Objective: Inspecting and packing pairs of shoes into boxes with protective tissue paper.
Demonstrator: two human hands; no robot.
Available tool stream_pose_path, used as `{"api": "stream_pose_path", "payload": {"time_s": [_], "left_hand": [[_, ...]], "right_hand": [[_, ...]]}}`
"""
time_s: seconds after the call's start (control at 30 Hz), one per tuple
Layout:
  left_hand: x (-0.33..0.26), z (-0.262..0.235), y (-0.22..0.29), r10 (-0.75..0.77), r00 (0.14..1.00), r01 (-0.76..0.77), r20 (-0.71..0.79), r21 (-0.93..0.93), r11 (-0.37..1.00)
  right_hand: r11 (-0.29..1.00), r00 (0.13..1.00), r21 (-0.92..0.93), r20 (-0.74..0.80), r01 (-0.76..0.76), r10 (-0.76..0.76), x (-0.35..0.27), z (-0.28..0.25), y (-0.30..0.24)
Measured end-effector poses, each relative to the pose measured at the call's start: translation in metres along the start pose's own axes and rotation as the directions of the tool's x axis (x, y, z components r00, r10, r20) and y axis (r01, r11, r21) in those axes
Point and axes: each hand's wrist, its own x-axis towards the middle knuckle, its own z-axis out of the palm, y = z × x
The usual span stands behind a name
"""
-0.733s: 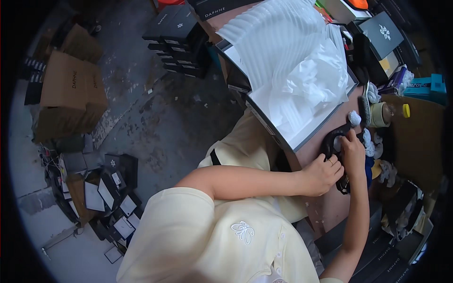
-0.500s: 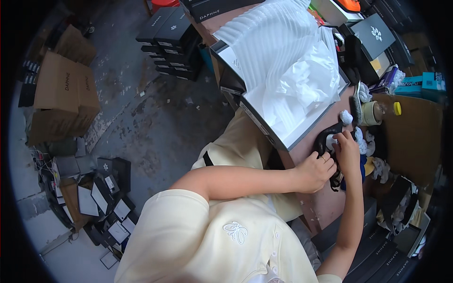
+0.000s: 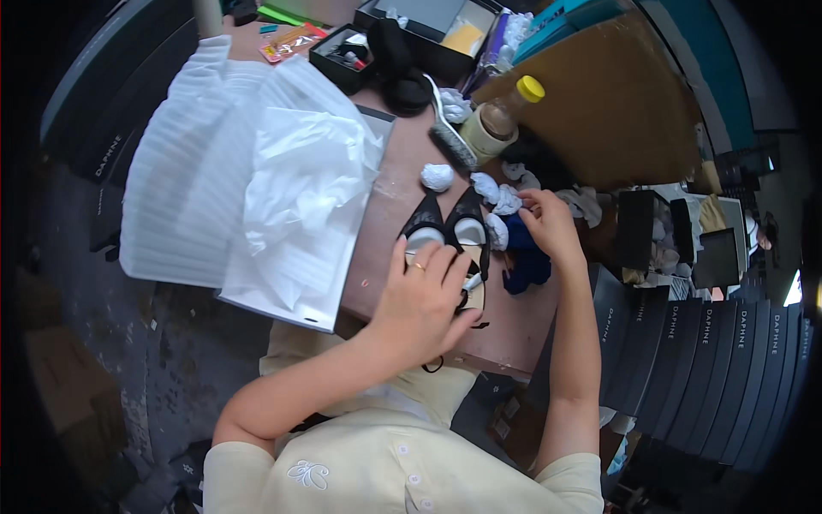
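Observation:
A pair of black pointed shoes with sheer-looking uppers and pale insoles lies on the pinkish table. My left hand [image 3: 419, 295] curves over the left shoe [image 3: 426, 212], gripping it, with the thumb across toward the right shoe [image 3: 468, 206]. The palm hides much of the rear parts and straps. My right hand [image 3: 552, 224] is raised at the right, fingers bent and apart, beside a crumpled white paper wad [image 3: 508, 200]. Another paper ball [image 3: 437, 177] sits just beyond the shoe toes. A dark blue cloth [image 3: 525, 257] lies below my right hand.
Left of the shoes, an open shoebox [image 3: 347, 283] holds white tissue and foam sheet. Farther back are a brush [image 3: 452, 146], a yellow-capped bottle [image 3: 514, 103] in a tape roll and a cardboard panel [image 3: 616, 111]. Black shoeboxes [image 3: 676, 360] line the right side.
My view has swung toward the right. My right hand has left the shoes and moved right to the paper wads. My left hand now lies over the shoes.

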Motion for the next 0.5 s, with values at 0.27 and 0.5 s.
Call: {"api": "stream_pose_path", "payload": {"time_s": [0.27,0.5], "left_hand": [[0.074,0.002,-0.060,0.018,0.941,0.004,0.339,-0.065,0.998],[0.087,0.044,-0.063,-0.067,0.928,0.068,0.365,0.011,0.998]], "right_hand": [[0.959,0.954,0.057,0.103,0.278,-0.283,-0.021,0.013,-0.036],[0.734,0.820,-0.393,0.410,0.553,-0.398,-0.012,0.044,-0.053]]}}
